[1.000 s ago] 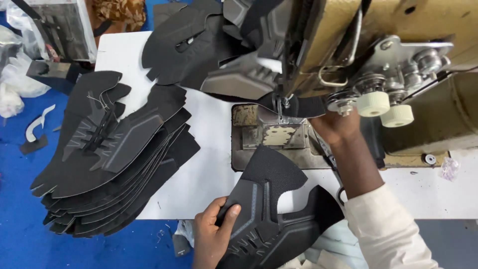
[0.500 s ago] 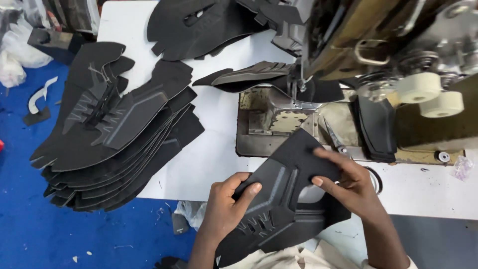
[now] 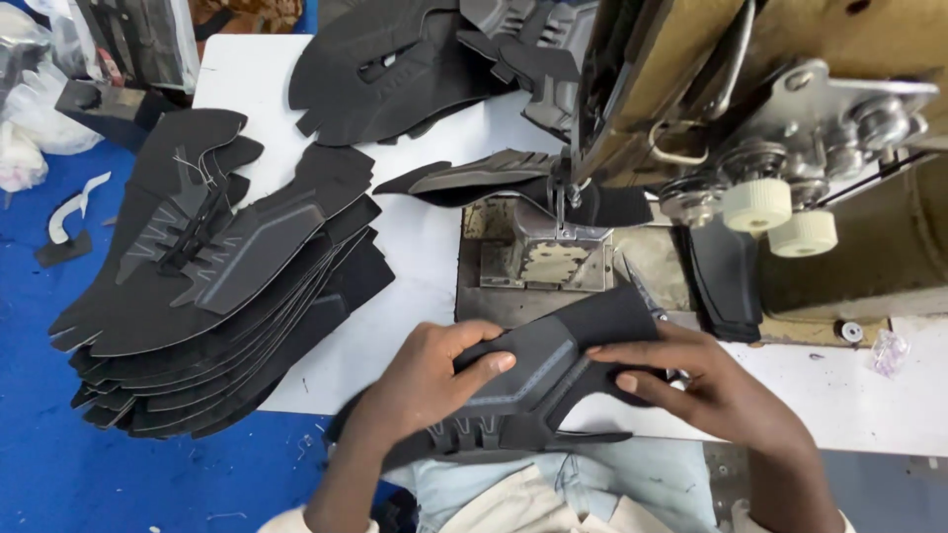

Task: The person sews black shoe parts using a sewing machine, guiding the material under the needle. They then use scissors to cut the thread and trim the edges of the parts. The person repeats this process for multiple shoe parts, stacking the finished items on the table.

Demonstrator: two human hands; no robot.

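A worker's two bare hands hold a black shoe-upper panel (image 3: 538,380) at the near edge of a white tabletop (image 3: 415,257), directly in front of an industrial sewing machine (image 3: 691,109). The left hand (image 3: 425,380) has its fingers clenched over the panel's left side, thumb laid across the grey stitched stripe on its face. The right hand (image 3: 706,385) grasps the panel's right end, fingers spread flat on top and thumb pressed against the folded edge. The panel is bent upward between the two hands, its far corner lifted toward the machine's metal needle plate (image 3: 543,262) while its lower edge hangs off the tabletop over the worker's light-coloured clothing (image 3: 513,494).

Under the machine's needle lies another dark piece (image 3: 494,176), sticking out to the left of the presser foot. To the left of the machine, a thick stack of matching black panels (image 3: 227,296) is fanned out, overhanging the tabletop's edge above the blue floor (image 3: 59,444). Behind the machine's left side, more cut pieces (image 3: 395,69) lie in a loose heap. Two cream-coloured knobs (image 3: 780,217) show on the machine's right-hand side, and white scraps (image 3: 69,212) lie on the floor beyond the stack.
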